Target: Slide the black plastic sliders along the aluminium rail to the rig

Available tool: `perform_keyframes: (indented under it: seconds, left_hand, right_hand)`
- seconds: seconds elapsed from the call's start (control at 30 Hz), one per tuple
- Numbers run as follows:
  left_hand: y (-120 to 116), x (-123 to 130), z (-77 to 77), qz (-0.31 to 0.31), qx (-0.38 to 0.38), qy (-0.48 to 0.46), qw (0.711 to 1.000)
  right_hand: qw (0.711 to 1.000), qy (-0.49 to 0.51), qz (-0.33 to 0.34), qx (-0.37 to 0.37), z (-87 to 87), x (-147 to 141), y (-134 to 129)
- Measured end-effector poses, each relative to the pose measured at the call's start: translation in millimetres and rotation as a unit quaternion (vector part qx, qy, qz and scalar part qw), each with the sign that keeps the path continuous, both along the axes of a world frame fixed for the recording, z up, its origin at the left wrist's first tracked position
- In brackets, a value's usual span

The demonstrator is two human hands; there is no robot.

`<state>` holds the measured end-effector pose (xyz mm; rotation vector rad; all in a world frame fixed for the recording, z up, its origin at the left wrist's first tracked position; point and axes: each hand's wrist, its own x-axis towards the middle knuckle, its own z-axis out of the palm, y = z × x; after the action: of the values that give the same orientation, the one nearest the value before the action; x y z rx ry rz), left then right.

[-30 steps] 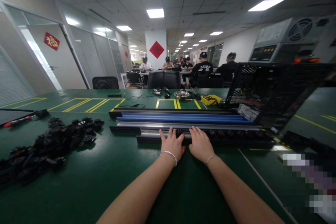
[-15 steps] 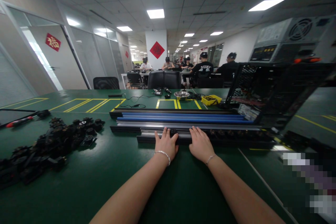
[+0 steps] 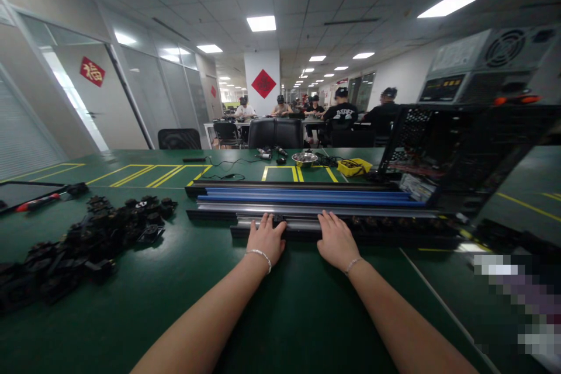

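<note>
A black rail with a silver inner face (image 3: 302, 225) lies crosswise on the green table before me. My left hand (image 3: 266, 241) rests over its left part, thumb at the front edge and fingers over the top. Against the index finger sits a small black part (image 3: 279, 219), partly hidden by the fingers. My right hand (image 3: 336, 239) grips the same rail further right, with the thumb in front and the fingers laid across the top. Right of that hand, several small dark parts (image 3: 385, 222) sit in a row along the rail.
Behind lie more long rails, including a blue one (image 3: 302, 195). A heap of black parts (image 3: 87, 245) is at left, near a red-handled screwdriver (image 3: 39, 203). A metal bowl (image 3: 304, 158) and a yellow tray (image 3: 354, 167) stand behind; an open computer case (image 3: 442, 146) rises at right.
My left hand has slid left along the rail, and the small black part has moved left with it. My right hand stays in nearly the same place on the rail.
</note>
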<state>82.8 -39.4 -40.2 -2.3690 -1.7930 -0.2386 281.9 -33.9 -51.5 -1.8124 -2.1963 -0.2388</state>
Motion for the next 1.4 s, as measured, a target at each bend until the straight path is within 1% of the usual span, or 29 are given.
perform_keyframes:
  seconds: [0.23,0.5,0.87,1.03,1.4]
  left_hand:
    - [0,-12,1.2,0.018,-0.013,0.004,1.0]
    - [1,-23,-0.7,0.021,0.004,0.011,1.0]
    - [0,-38,3.2,0.043,0.003,0.022,0.999]
    - [-1,-44,2.5,0.052,0.002,0.021,0.998]
    - [2,-67,-0.7,0.07,0.004,0.021,0.997]
  right_hand:
    - [1.0,0.005,0.001,-0.004,-0.4,1,1]
    - [1.0,0.01,0.002,-0.007,0.1,1,1]
    - [1.0,0.002,-0.001,-0.003,-1.2,1,2]
    - [1.0,-0.001,0.001,-0.01,-0.3,1,2]
    - [1.0,-0.001,-0.001,-0.017,1.1,0,1]
